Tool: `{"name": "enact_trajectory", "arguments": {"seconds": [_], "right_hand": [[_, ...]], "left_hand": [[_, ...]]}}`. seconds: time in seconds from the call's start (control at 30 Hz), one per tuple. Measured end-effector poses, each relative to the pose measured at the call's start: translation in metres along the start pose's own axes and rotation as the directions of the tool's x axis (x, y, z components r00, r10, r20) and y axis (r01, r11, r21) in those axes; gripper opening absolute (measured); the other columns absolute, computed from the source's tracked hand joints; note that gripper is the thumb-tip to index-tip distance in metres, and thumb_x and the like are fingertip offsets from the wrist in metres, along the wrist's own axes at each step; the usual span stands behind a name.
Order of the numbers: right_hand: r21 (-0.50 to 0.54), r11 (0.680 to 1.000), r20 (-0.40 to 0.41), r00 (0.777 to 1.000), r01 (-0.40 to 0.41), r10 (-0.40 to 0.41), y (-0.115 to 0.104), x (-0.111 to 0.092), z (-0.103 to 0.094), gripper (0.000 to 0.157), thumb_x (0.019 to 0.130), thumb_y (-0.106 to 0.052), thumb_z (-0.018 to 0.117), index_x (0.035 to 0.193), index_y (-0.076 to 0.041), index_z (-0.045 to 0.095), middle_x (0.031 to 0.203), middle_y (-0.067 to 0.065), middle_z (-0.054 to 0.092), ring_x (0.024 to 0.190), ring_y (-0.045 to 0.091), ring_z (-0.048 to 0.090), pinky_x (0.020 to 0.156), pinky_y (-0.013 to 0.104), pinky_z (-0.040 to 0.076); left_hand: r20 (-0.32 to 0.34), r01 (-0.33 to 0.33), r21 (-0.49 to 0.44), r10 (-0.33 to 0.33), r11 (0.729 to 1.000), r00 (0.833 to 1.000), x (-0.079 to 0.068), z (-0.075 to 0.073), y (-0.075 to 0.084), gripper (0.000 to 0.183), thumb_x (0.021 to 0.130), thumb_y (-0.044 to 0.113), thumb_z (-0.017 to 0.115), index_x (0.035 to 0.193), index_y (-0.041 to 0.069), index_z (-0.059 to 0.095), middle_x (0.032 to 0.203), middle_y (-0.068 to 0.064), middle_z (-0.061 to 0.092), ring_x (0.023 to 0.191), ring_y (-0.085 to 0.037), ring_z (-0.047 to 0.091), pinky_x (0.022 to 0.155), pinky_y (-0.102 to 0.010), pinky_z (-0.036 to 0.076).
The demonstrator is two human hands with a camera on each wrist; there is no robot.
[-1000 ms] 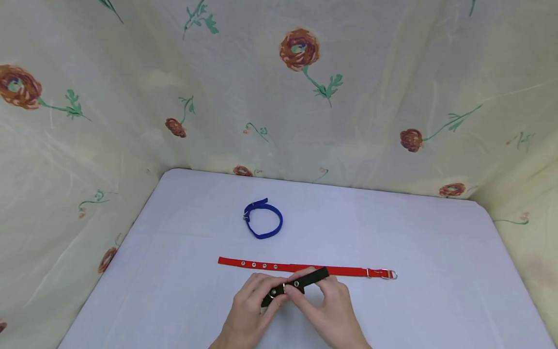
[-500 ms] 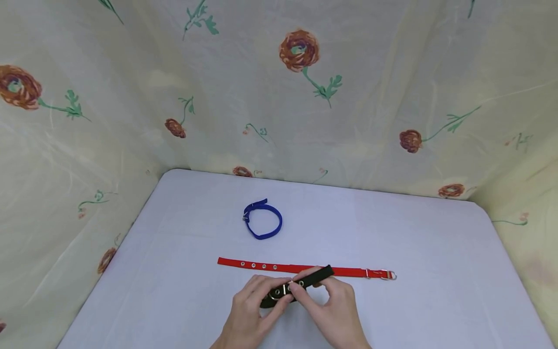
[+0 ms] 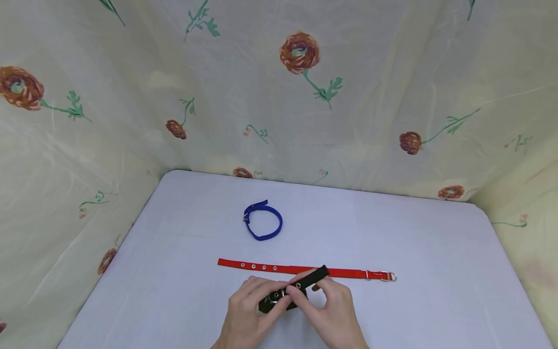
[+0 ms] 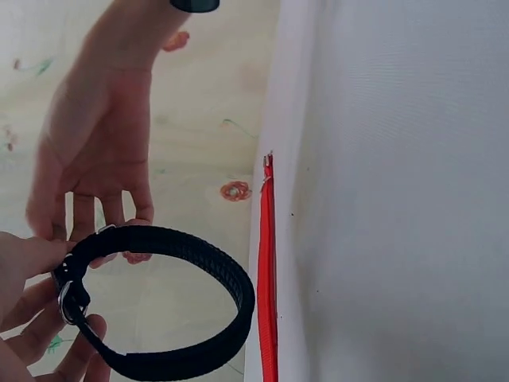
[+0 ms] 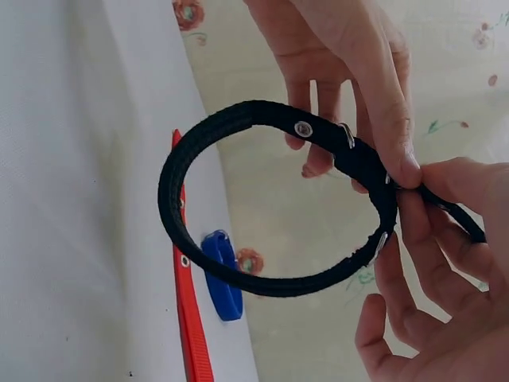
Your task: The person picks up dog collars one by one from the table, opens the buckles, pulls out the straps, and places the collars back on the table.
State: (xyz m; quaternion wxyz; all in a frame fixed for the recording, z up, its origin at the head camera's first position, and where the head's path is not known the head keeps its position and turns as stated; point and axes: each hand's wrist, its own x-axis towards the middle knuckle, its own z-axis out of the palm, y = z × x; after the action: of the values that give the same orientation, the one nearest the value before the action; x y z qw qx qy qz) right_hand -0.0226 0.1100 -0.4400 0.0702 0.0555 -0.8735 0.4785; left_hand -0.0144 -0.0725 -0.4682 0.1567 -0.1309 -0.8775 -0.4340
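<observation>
A black collar (image 3: 315,277) with metal eyelets is bent into a loop, its strap overlapped at the metal hardware. My left hand (image 3: 250,308) pinches it on the left, beside the D-ring. With thumb and fingers, my right hand (image 3: 333,310) pinches the overlapped strap at the buckle, and the free strap end sticks out up and to the right. The left wrist view shows the collar's round loop (image 4: 183,364) hanging from the fingers. In the right wrist view both hands meet at one side of the loop (image 5: 169,191); the fingertips partly hide the buckle.
Just beyond the hands a red collar (image 3: 296,269) lies straight across the white table (image 3: 436,242), eyelets at its left, buckle and D-ring at its right. Farther back lies a blue collar (image 3: 279,224), buckled into a ring. Flowered cloth (image 3: 357,97) surrounds the table.
The black collar's free end shifted right, then slightly back left, and its eyelets moved between the fingers. Both hands moved slightly left and keep their pinch. The red and blue collars stay put.
</observation>
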Motion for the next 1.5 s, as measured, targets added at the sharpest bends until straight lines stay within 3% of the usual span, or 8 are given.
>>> {"name": "enact_trajectory", "arguments": {"seconds": [0.17, 0.3, 0.43, 0.67, 1.0, 1.13, 1.3, 1.5], "right_hand": [[0.049, 0.998, 0.051, 0.998, -0.046, 0.043, -0.002, 0.002, -0.001, 0.024, 0.086, -0.022, 0.089, 0.104, -0.032, 0.077, 0.093, -0.023, 0.076, 0.088, 0.001, 0.068, 0.084, 0.024, 0.059], [0.121, 0.985, 0.117, 0.987, -0.123, 0.109, -0.002, 0.003, -0.002, 0.027, 0.086, -0.016, 0.087, 0.107, -0.028, 0.076, 0.095, -0.019, 0.079, 0.089, 0.000, 0.073, 0.089, 0.025, 0.061], [0.159, 0.973, 0.198, 0.971, -0.169, 0.136, -0.001, 0.005, -0.004, 0.024, 0.088, -0.019, 0.087, 0.108, -0.026, 0.076, 0.101, -0.013, 0.080, 0.092, 0.001, 0.075, 0.089, 0.024, 0.061], [0.156, 0.969, 0.325, 0.937, -0.191, 0.132, 0.005, 0.007, -0.008, 0.023, 0.092, -0.028, 0.085, 0.112, -0.019, 0.076, 0.107, -0.004, 0.080, 0.091, 0.004, 0.074, 0.090, 0.021, 0.060], [0.133, 0.971, 0.385, 0.913, -0.201, 0.136, 0.008, 0.010, -0.014, 0.027, 0.094, -0.033, 0.084, 0.115, -0.016, 0.077, 0.107, -0.002, 0.080, 0.090, 0.003, 0.073, 0.086, 0.019, 0.059], [0.128, 0.975, 0.390, 0.913, -0.181, 0.118, 0.010, 0.009, -0.015, 0.021, 0.095, -0.032, 0.084, 0.108, -0.018, 0.077, 0.102, -0.004, 0.080, 0.087, 0.002, 0.071, 0.082, 0.020, 0.060], [0.105, 0.982, 0.383, 0.918, -0.159, 0.108, 0.009, 0.008, -0.014, 0.014, 0.096, -0.030, 0.083, 0.104, -0.020, 0.076, 0.099, -0.007, 0.079, 0.087, 0.001, 0.072, 0.081, 0.021, 0.059], [0.063, 0.992, 0.340, 0.937, -0.108, 0.080, 0.007, 0.007, -0.009, 0.007, 0.097, -0.020, 0.079, 0.100, -0.024, 0.073, 0.097, -0.010, 0.075, 0.089, 0.002, 0.072, 0.079, 0.024, 0.057]], "left_hand": [[0.020, 0.117, -0.110, -0.115, 0.987, 0.993, 0.003, -0.001, 0.001, 0.019, 0.093, 0.038, 0.085, 0.112, 0.034, 0.083, 0.097, 0.025, 0.079, 0.086, 0.004, 0.063, 0.075, -0.022, 0.058], [0.077, 0.247, -0.202, -0.236, 0.948, 0.969, 0.005, -0.001, 0.002, 0.016, 0.095, 0.045, 0.081, 0.110, 0.038, 0.081, 0.091, 0.023, 0.080, 0.085, 0.002, 0.065, 0.077, -0.025, 0.059], [0.112, 0.315, -0.257, -0.296, 0.914, 0.949, 0.005, -0.001, 0.003, 0.015, 0.095, 0.045, 0.081, 0.108, 0.037, 0.081, 0.088, 0.019, 0.081, 0.084, 0.001, 0.069, 0.075, -0.025, 0.056], [0.202, 0.384, -0.283, -0.337, 0.879, 0.920, 0.005, -0.002, 0.004, 0.018, 0.099, 0.044, 0.078, 0.111, 0.031, 0.081, 0.092, 0.012, 0.084, 0.085, -0.001, 0.070, 0.075, -0.025, 0.053], [0.272, 0.487, -0.326, -0.413, 0.810, 0.869, 0.005, 0.001, 0.003, 0.020, 0.098, 0.042, 0.080, 0.113, 0.030, 0.081, 0.097, 0.007, 0.085, 0.086, -0.003, 0.074, 0.079, -0.025, 0.051], [0.287, 0.490, -0.326, -0.409, 0.809, 0.866, 0.003, 0.002, 0.004, 0.021, 0.098, 0.044, 0.079, 0.114, 0.031, 0.080, 0.097, 0.008, 0.085, 0.088, -0.003, 0.074, 0.082, -0.026, 0.051], [0.290, 0.464, -0.329, -0.380, 0.822, 0.878, 0.002, 0.001, 0.004, 0.020, 0.099, 0.043, 0.078, 0.114, 0.030, 0.080, 0.095, 0.007, 0.085, 0.088, -0.003, 0.074, 0.081, -0.026, 0.053], [0.312, 0.484, -0.352, -0.387, 0.802, 0.868, 0.001, 0.001, 0.004, 0.022, 0.099, 0.044, 0.077, 0.115, 0.029, 0.080, 0.098, 0.004, 0.085, 0.087, -0.004, 0.076, 0.081, -0.026, 0.057]]}}
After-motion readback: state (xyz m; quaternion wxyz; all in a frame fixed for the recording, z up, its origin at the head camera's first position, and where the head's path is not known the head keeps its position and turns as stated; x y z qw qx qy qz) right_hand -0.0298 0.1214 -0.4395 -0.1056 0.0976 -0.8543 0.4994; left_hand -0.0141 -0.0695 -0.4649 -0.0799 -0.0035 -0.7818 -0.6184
